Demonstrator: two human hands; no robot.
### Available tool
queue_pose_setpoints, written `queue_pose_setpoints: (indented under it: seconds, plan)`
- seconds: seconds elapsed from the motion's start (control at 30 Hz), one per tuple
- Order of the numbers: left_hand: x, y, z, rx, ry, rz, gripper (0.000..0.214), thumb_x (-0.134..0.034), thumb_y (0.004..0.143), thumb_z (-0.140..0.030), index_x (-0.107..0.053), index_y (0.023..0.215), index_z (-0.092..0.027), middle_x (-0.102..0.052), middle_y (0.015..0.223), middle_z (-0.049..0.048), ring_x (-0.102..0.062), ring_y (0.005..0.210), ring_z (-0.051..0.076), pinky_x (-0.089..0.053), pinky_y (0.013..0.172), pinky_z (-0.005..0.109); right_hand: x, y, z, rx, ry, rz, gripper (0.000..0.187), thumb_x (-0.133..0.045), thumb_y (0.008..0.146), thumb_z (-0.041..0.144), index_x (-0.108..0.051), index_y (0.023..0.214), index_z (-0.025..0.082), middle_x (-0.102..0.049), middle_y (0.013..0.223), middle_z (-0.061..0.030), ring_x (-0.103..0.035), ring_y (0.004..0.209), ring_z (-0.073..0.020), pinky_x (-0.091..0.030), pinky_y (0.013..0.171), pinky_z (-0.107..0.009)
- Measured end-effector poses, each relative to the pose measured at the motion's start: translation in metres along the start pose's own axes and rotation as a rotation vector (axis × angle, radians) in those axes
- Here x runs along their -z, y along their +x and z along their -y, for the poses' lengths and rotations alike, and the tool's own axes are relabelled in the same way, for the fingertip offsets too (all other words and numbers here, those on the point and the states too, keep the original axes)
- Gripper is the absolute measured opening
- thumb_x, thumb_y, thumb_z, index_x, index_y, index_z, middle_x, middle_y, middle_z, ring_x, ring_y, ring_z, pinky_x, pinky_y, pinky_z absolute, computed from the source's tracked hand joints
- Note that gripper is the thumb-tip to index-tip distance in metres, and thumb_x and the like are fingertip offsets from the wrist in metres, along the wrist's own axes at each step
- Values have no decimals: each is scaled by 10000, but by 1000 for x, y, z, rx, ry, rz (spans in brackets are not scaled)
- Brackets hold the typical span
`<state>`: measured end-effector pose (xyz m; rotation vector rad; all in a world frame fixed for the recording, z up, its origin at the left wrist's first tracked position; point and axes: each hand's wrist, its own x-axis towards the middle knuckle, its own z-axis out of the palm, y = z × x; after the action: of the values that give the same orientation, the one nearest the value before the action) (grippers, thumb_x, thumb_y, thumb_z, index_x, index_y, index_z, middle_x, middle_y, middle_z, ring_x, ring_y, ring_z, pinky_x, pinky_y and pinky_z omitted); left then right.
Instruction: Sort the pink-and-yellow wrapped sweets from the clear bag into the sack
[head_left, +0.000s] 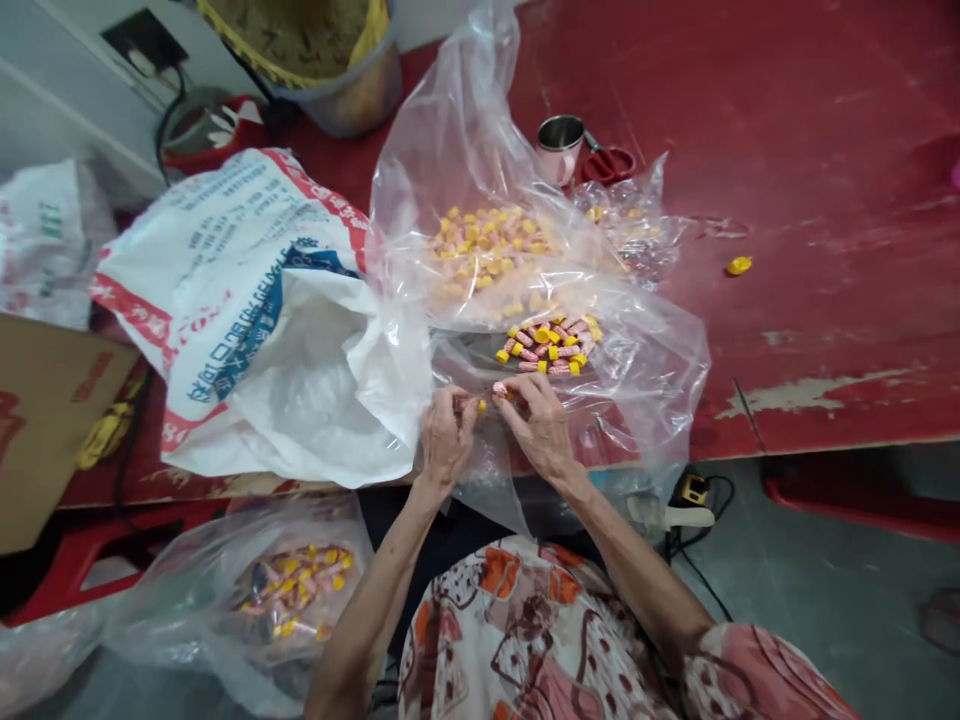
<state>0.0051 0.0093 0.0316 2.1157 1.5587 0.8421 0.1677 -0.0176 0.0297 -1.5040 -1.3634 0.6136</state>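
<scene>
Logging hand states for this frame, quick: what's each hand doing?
Left hand: pinched shut on a small yellow piece.
Right hand: pinched shut on a small pink piece.

Red table point(787, 150) with worn pale patches, clear bags point(480, 150), pink-and-yellow pieces point(551, 345), white sack point(247, 290) with red and blue print, orange-and-white patterned garment point(525, 630)

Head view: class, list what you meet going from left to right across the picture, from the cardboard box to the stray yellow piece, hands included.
cardboard box → white printed sack → left hand → right hand → loose yellow piece lying alone on the red table.
</scene>
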Motion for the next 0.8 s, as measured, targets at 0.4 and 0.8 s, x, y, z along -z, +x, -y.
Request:
queue_pose_setpoints:
  seconds: [0.4, 0.8]
  plan:
    - [0, -7, 2, 102, -63, -217, 416, -422, 1093, -597, -590, 1110, -216, -723, 972, 58, -696, 815, 179, -522, 755, 306, -8, -20, -23, 14, -217, 7, 318, -474, 1110, 417, -715, 1111, 209, -738, 1035, -91, -664, 904, -228, -500, 824, -347]
    - [9, -20, -6, -225, 189, -49, 276, -469, 1116, -396, -666, 1053, -214, -690, 971, 74, -689, 907, 181, -540, 790, 288, -6, -24, -21, 4, -191, -4, 389, -467, 1099, 517, -714, 1111, 217, -757, 1062, -92, -669, 937, -236, -501, 869, -375]
